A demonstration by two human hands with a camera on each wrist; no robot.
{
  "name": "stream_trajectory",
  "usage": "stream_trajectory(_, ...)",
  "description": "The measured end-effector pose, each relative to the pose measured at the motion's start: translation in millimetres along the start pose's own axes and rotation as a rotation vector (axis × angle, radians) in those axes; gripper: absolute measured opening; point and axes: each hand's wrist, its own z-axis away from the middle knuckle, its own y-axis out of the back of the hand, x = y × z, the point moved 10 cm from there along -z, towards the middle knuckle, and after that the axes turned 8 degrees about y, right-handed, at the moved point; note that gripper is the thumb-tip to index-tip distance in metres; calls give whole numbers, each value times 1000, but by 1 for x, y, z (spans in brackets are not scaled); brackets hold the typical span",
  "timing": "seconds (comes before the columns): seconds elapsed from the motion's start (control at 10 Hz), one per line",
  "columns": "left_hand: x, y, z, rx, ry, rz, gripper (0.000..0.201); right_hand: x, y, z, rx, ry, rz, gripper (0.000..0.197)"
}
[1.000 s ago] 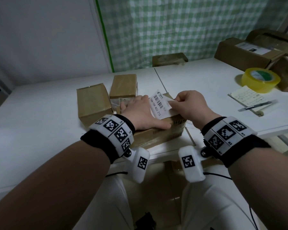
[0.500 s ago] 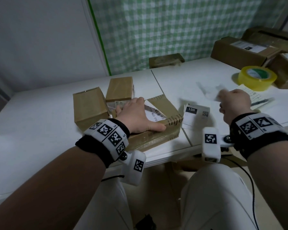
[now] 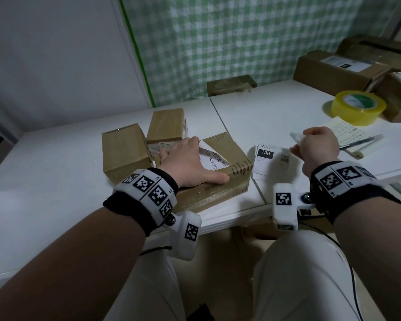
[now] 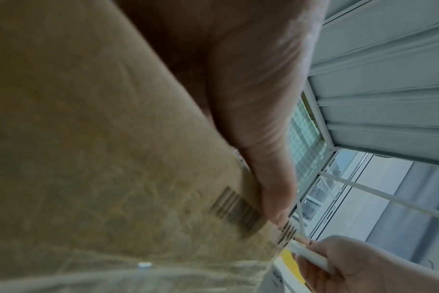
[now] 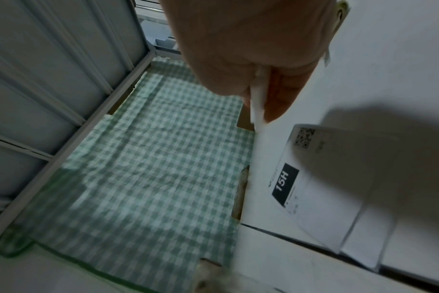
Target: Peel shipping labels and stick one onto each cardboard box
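A white shipping label (image 3: 214, 159) lies on top of the near cardboard box (image 3: 227, 147). My left hand (image 3: 190, 163) rests flat on it, fingers straight, thumb along the box's front edge. In the left wrist view the thumb (image 4: 263, 138) lies against the brown box (image 4: 88, 158). My right hand (image 3: 310, 147) hovers to the right of the box and pinches a strip of white backing paper (image 3: 296, 136), seen between thumb and finger (image 5: 258, 95). A stack of labels (image 3: 269, 163) marked "15H" lies below that hand.
Two smaller boxes (image 3: 125, 149) (image 3: 167, 123) stand behind my left hand. A yellow tape roll (image 3: 359, 107), a notepad (image 3: 343, 130) and a pen (image 3: 361, 141) lie at the right. Larger boxes (image 3: 333, 68) fill the far right corner. The table's front edge (image 3: 229, 218) is close.
My right hand left the box and moved right over the label stack, carrying the white backing paper. The label now lies flat on the box under my left hand.
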Motion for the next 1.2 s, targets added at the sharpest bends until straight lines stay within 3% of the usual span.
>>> stream_trajectory(0.1, 0, 0, 0, 0, 0, 0, 128, -1, -6, 0, -134, -33, 139, 7)
stream_trajectory(0.2, 0, 0, 0, -1, 2, 2, 127, -4, -6, 3, -190, 30, 440, 15)
stream_trajectory(0.4, 2, 1, 2, 9, -3, -5, 126, 0, -24, 5, -318, 1, 424, 23)
stream_trajectory(0.5, 2, 1, 2, 5, -5, 1, 126, -21, -27, 13, -281, 168, 366, 39)
stream_trajectory(0.6, 2, 2, 3, 3, -5, 12, 125, -60, -55, 42, -396, 407, 286, 43)
stream_trajectory(0.7, 2, 2, 3, 13, -12, 22, 125, -89, -100, 96, -746, 585, 274, 42)
stream_trajectory(0.8, 1, 1, 3, 3, -21, 39, 127, -83, -133, 136, -968, 730, 547, 66)
stream_trajectory(1.0, 3, 6, 5, 24, -43, 39, 113, -66, -135, 127, -728, 729, 696, 15)
stream_trajectory(1.1, 2, 3, 7, 16, -58, 3, 124, -67, -130, 121, -650, 702, 687, 23)
stream_trajectory(1.2, 8, -2, 15, 19, -91, -93, 117, -68, -129, 119, -604, 704, 676, 23)
